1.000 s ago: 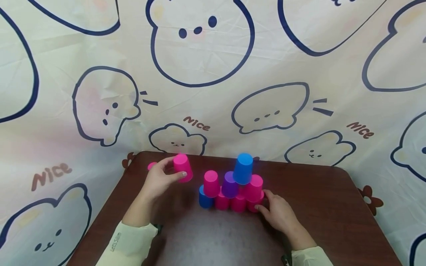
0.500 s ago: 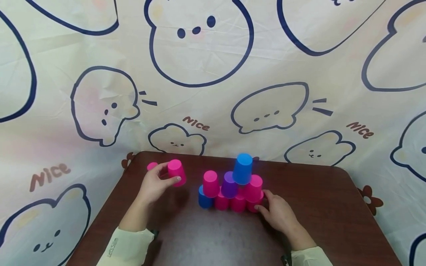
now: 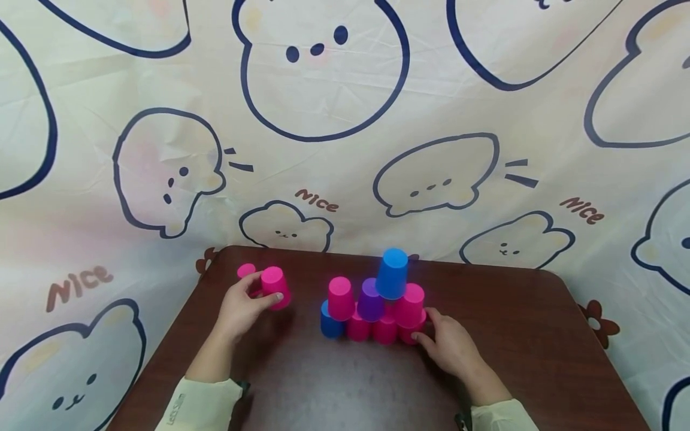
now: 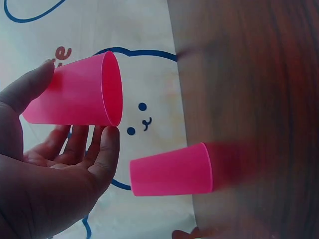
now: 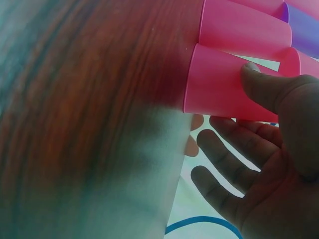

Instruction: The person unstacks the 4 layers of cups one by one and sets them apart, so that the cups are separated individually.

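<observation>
your stack (image 3: 371,306) stands on the table (image 3: 528,335): four cups (image 3: 358,329), then three, then a top cup (image 3: 392,275) right of centre; left of it your left fingers (image 4: 107,147) hold a cup (image 3: 275,287), another cup (image 3: 246,270) stands farther left, and your right fingers (image 5: 227,157) touch the bottom row's right end.

The kind of place, home or studio, cannot be told: a creased pale cloth (image 3: 345,164) fills the view beyond the far edge and side edges of the dark tabletop (image 3: 334,383). Cartoon bears (image 3: 323,72), brown flowers (image 3: 599,325) and the word "Nice" (image 3: 317,200) are printed on it.

Left fingers (image 4: 107,149) pinch (right fingers (image 5: 243,139), apparently).
</observation>
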`<state>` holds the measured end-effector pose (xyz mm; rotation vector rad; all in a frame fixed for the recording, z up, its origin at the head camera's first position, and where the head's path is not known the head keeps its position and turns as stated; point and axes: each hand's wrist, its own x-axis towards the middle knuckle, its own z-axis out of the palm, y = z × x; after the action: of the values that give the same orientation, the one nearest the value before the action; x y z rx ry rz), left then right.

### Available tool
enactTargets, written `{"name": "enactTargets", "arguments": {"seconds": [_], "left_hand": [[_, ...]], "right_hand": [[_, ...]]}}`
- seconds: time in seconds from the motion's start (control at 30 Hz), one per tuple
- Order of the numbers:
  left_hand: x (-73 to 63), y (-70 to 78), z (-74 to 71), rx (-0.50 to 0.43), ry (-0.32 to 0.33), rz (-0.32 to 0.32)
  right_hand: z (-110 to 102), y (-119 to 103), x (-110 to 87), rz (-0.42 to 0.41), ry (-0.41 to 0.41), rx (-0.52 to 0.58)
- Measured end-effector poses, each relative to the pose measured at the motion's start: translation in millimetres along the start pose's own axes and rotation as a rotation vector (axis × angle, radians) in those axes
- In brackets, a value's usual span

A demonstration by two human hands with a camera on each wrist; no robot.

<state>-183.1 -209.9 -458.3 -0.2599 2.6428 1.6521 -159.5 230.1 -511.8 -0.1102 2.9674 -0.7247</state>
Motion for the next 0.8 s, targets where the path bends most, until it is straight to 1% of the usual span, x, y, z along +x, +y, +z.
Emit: {"name": "enactTargets", "arguments": {"seconds": [0.13,0.37,0.47,0.63,0.8], "left_hand": [[-0.1,-7.7,-2.8,-0.011,0.01,-0.015],[-0.1,-23.7,-5.8,-0.001,0.035,-0.025],[-0.8,-29.4,-7.5,-0.003,0.037,-0.043],[-1.8,-36.6,-11.2,-0.002,0.045,-0.082],[-0.9,-42.6,-16.8,0.005,0.056,-0.094]], "right_hand": [[0.5,-0.1,-0.3,-0.001,0.006,-0.002],[0.8,0.5,-0.9,-0.011,0.011,-0.003],[1.0,0.6,-0.9,-0.014,0.009,-0.003],[1.3,0.6,-1.2,-0.014,0.008,-0.005],[1.0,0.8,-0.2,-0.007,0.003,-0.005]]}}
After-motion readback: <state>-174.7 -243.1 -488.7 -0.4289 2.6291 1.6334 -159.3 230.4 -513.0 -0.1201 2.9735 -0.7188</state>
